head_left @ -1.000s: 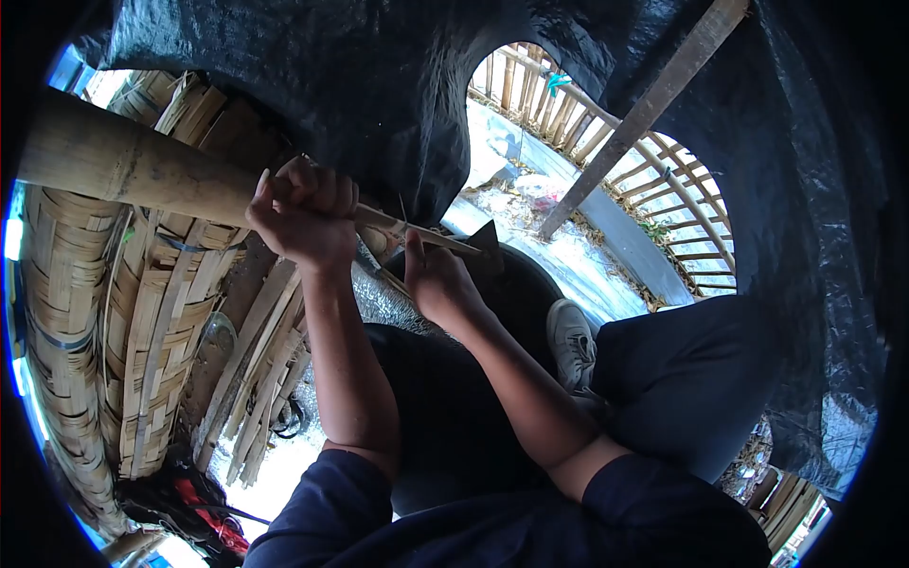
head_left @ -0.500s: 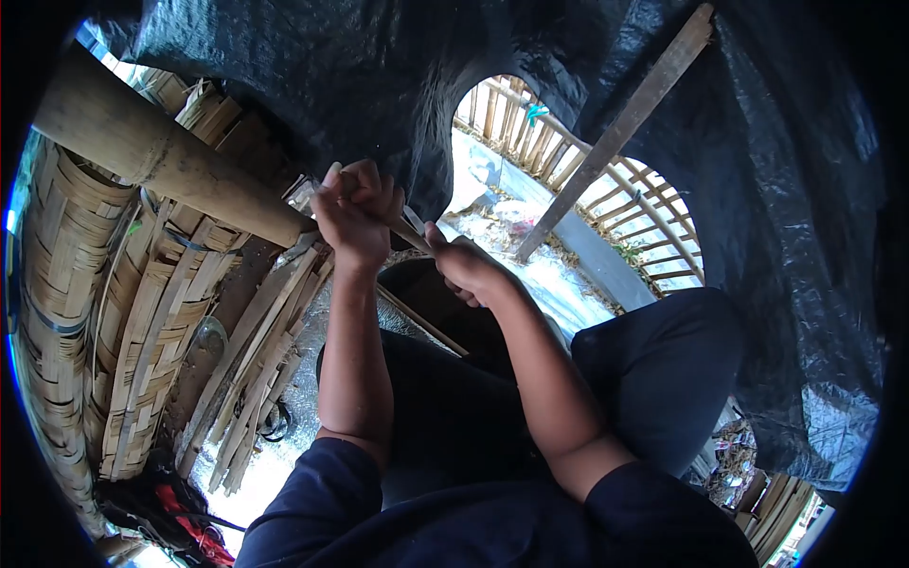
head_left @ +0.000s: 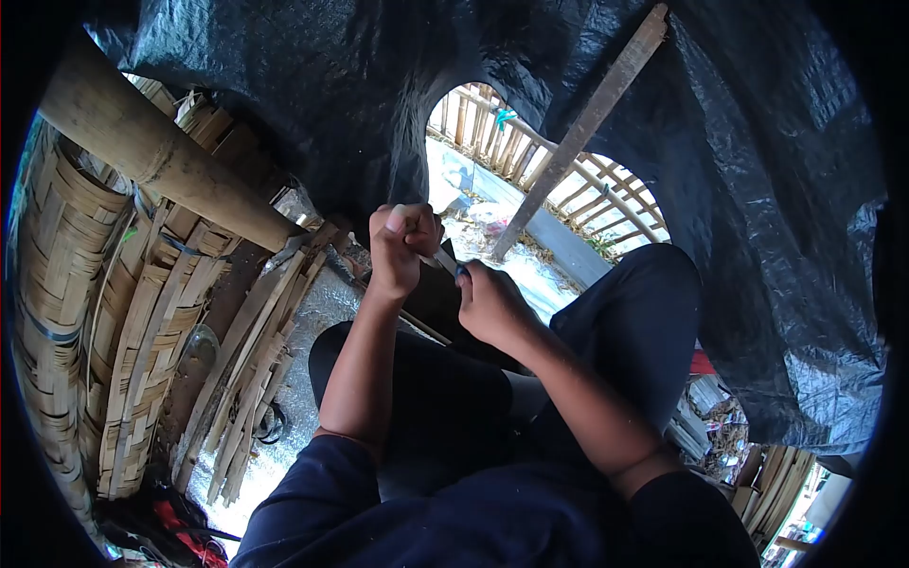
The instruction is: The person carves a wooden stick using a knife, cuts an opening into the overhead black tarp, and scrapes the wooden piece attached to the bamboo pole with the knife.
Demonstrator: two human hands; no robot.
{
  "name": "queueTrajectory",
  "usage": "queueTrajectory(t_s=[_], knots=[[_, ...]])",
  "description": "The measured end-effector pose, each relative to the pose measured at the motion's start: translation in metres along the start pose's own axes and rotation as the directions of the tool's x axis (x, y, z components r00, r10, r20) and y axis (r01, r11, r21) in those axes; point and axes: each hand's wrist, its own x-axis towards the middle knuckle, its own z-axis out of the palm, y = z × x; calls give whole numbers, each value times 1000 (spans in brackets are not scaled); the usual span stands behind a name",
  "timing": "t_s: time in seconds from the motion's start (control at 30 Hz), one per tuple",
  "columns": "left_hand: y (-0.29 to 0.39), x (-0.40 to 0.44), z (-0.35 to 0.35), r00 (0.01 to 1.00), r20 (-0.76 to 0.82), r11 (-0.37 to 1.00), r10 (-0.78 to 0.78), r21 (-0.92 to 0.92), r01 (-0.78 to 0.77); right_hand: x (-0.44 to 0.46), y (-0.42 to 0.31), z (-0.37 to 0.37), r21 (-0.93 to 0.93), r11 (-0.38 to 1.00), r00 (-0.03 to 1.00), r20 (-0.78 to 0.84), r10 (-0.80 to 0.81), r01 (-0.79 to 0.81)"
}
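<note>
My left hand (head_left: 405, 248) is closed in a raised fist above my lap, thumb on top, wrapped round a thin bamboo strip that is mostly hidden by the fingers. Close by on the right, my right hand (head_left: 497, 305) is closed on a knife (head_left: 444, 259). Its pale blade shows in the narrow gap between the hands, pointing toward the left fist. A small blue spot sits at the right thumb. Whether the blade touches the strip I cannot tell.
A thick bamboo pole (head_left: 156, 156) slants in from the upper left. Woven bamboo pieces (head_left: 71, 256) and split bamboo strips (head_left: 251, 379) stand at left. A dark tarp (head_left: 757, 189) hangs around; a wooden stick (head_left: 587, 128) leans across its opening, with a bamboo fence (head_left: 530, 156) beyond.
Both hands have moved down and rightward, nearer my lap. The strip visible between them before is now mostly hidden. The view has shifted slightly, and my bent knee sits higher.
</note>
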Motion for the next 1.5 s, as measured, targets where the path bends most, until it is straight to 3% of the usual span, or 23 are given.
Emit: queueTrajectory(t_s=[0.1, 0.23, 0.37, 0.43, 0.5, 0.57, 0.63, 0.7, 0.77, 0.83, 0.9, 1.03, 1.07, 1.17, 1.23, 1.3, 1.33, 1.37, 1.4, 1.43, 1.5], knots=[[3, -6, 1, 998, -60, 999, -10, -35, 8, -6, 3, 18, -9, 999, 999, 3, 44, -44], [7, -11, -11, 998, -25, 998, -49, -41, 48, -12, -12, 37, -35, 999, 998, -68, 10, -13], [-1, -10, -11, 996, 87, 992, 15, -129, -3, 13, 13, 52, -48, 998, 999, -19, 40, -41], [-2, -5, -7, 994, -94, 992, 56, -104, -66, 24, 14, 44, -46, 993, 993, 52, -104, 107], [-2, -1, -19, 993, -112, 990, 27, -136, -42, 7, -2, 38, -35, 993, 986, 121, 113, -109], [-6, 0, -24, 991, -131, 985, -16, -172, -6, 3, 0, 46, 5, 997, 995, 64, 72, -73], [-9, 0, -21, 993, 74, 990, 88, -115, -80, 21, 16, 57, 17, 993, 991, 57, 119, -120], [-8, -2, -14, 991, 135, 996, 23, -93, -11, 28, 28, 58, 28, 986, 985, 44, 165, -166], [-10, 0, -12, 994, 104, 993, 30, -121, -18, 29, 37, 50, 35, 998, 997, 71, 43, -45], [-5, 3, -11, 998, 33, 997, 59, -53, -57, 21, 24, 42, 45, 996, 989, 125, 77, -83], [-5, 4, -12, 1000, -21, 991, 15, -134, -18, 20, 21, 47, 66, 995, 993, 103, 65, -72], [-8, 3, 4, 999, 39, 997, 11, -74, -8, 32, 42, 52, 109, 990, 994, 68, 81, -88], [-13, 4, -4, 996, 16, 994, 92, -66, -91, 31, 44, 53, 121, 991, 991, 124, 50, -65], [-3, 8, -12, 995, -92, 997, 22, -68, -29, 28, 22, 34, 142, 983, 971, 225, 82, -116], [-8, 4, 1, 996, -51, 991, 67, -114, -72, 35, 34, 49, 155, 978, 982, 145, 120, -143], [-9, 1, 10, 995, 87, 998, 40, -50, -35, 38, 40, 49, 164, 972, 985, 63, 162, -170], [-8, 3, 9, 994, 36, 994, 103, -36, -101, 38, 38, 40, 128, 980, 981, 136, 135, -153], [-6, 5, 0, 994, 36, 994, 104, -37, -102, 37, 34, 34, 96, 986, 972, 209, 110, -133], [-1, 9, -12, 996, -74, 996, 43, -71, -49, 34, 31, 34, 111, 988, 965, 251, 80, -110], [2, 11, -18, 983, -181, 994, -23, -109, 3, 33, 30, 37, 115, 987, 965, 249, 81, -113], [-3, 6, -8, 983, -186, 995, 13, -97, -31, 34, 31, 47, 168, 976, 978, 179, 108, -139]])
